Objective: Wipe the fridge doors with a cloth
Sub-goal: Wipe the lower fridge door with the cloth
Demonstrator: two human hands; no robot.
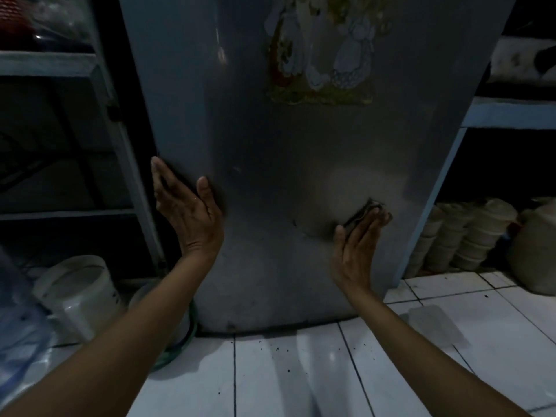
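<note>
A grey fridge door fills the middle of the view, with a worn sticker near its top. My left hand lies flat against the door's left edge, fingers spread, holding nothing. My right hand presses a small dark folded cloth against the lower right part of the door; only the cloth's top edge shows past my fingertips. A paler, hazy patch of the door sits just above the cloth.
White floor tiles lie below the fridge. A white lidded bucket and a bluish plastic jug stand at the lower left under a shelf rack. Rolled pale bundles sit under a shelf at the right.
</note>
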